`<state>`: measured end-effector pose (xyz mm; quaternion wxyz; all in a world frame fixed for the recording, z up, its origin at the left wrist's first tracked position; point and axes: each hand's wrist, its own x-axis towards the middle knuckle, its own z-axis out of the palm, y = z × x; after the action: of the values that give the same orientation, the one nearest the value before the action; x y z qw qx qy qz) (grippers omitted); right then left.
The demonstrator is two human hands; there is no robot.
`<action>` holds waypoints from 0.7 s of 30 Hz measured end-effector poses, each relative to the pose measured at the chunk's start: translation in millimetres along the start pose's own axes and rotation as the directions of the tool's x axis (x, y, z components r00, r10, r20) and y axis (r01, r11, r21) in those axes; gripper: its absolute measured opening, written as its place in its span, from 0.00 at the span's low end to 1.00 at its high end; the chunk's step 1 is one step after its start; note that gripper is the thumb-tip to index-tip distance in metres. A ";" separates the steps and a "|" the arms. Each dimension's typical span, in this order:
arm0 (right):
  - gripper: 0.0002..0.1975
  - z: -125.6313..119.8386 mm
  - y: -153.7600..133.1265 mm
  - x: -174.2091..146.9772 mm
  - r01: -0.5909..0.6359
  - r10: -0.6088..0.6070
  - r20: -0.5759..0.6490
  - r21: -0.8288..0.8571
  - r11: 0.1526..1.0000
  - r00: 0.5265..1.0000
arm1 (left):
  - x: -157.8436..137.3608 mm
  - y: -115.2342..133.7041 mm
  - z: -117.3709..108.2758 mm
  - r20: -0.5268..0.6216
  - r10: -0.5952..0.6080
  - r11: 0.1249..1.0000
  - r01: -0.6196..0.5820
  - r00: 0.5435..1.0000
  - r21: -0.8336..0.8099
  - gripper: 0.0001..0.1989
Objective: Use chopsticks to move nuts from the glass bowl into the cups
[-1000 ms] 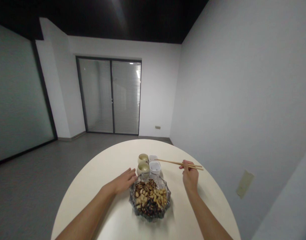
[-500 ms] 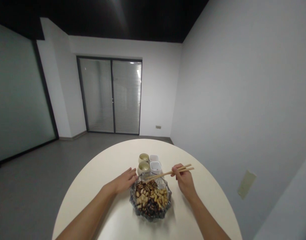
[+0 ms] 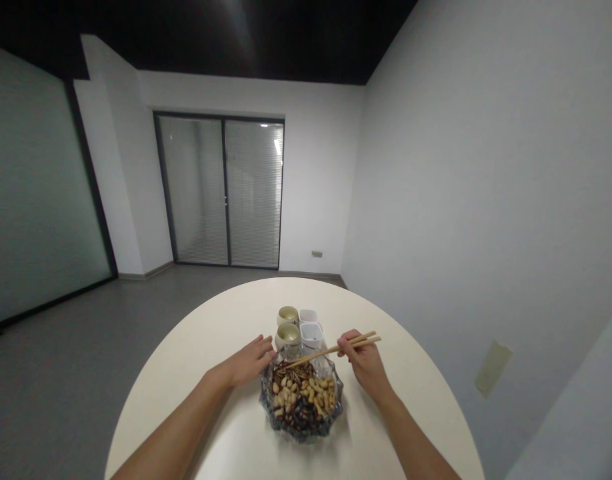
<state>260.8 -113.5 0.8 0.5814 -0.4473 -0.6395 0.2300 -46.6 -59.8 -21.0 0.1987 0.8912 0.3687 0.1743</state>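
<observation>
Two chopsticks (image 3: 319,354) sit pinched between thumb and fingers of the right hand (image 3: 363,360), their long axis slanting leftward and slightly toward the wearer, thick ends jutting past the knuckles. Their tips meet the brown seeds (image 3: 296,377) at the far side of the glass bowl (image 3: 336,417); whether anything is caught between them is too small to tell. The bowl lies between the hands, on the right hand's left. The left hand (image 3: 250,361) is nearer to it, palm down with fingers loosely spread and fingertips at the rim, seemingly touching. Pale nuts (image 3: 285,396), peanuts (image 3: 320,393) and dark seeds (image 3: 306,415) fill its other parts. Just beyond the bowl on the round table (image 3: 386,427), the near white container (image 3: 312,335) stands right of the near cup (image 3: 287,335), on the right hand's side.
</observation>
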 end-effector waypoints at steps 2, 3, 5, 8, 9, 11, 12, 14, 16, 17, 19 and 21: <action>0.18 0.6 -0.6 -0.5 0.002 -0.002 0.010 0.015 1.000 1.000 | 0.2 0.4 -0.1 -0.005 0.002 1.000 -0.002 1.000 -0.002 0.31; 0.18 0.8 -1.3 -0.8 0.005 -0.005 0.014 0.017 1.000 1.000 | 0.4 0.2 0.0 -0.008 0.005 1.000 -0.005 1.000 -0.006 0.31; 0.18 1.1 -3.4 -1.6 0.010 -0.010 0.018 0.014 1.000 1.000 | 1.1 -0.7 0.7 -0.009 0.010 1.000 -0.010 1.000 -0.013 0.30; 0.17 1.1 -7.2 -2.2 0.013 -0.013 0.013 0.005 1.000 1.000 | 2.3 -3.1 2.3 0.001 0.006 1.000 -0.006 1.000 -0.010 0.30; 0.17 1.0 -8.3 -2.1 0.015 -0.015 0.008 0.004 1.000 1.000 | 2.6 -3.8 2.7 0.003 0.002 1.000 -0.002 1.000 -0.010 0.30; 0.17 0.7 -9.6 -1.4 0.024 -0.024 -0.010 0.000 1.000 1.000 | 2.8 -4.8 3.2 0.007 -0.006 1.000 0.006 1.000 -0.016 0.30; 0.17 0.5 -9.9 -0.9 0.030 -0.030 -0.025 -0.003 1.000 0.999 | 2.7 -4.9 3.1 0.007 -0.009 1.000 0.009 1.000 -0.023 0.31; 0.17 -0.2 -9.9 0.2 0.038 -0.038 -0.059 -0.006 0.999 0.998 | 2.0 -4.8 2.7 0.004 -0.009 0.999 0.009 1.000 -0.035 0.31; 0.18 -1.3 -9.2 1.0 0.033 -0.034 -0.082 -0.008 0.999 0.996 | 1.3 -4.7 2.3 -0.001 -0.005 0.999 0.005 1.000 -0.044 0.31; 0.18 -1.9 -8.6 1.2 0.029 -0.029 -0.089 -0.010 1.000 0.996 | 1.0 -4.8 2.2 -0.004 -0.002 0.999 0.002 1.000 -0.047 0.31; 0.19 -3.2 -7.2 1.5 0.021 -0.022 -0.102 -0.018 1.000 0.994 | 0.7 -5.8 2.6 -0.006 0.001 0.999 -0.001 1.000 -0.048 0.30; 0.20 -4.4 -5.6 1.8 0.009 -0.012 -0.116 -0.028 1.000 0.993 | 0.8 -7.1 3.5 -0.008 0.002 0.999 -0.002 1.000 -0.048 0.29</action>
<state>263.3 -115.7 7.3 0.6127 -0.4646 -0.6100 0.1914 -48.6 -55.4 -27.3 0.2186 0.8858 0.3644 0.1867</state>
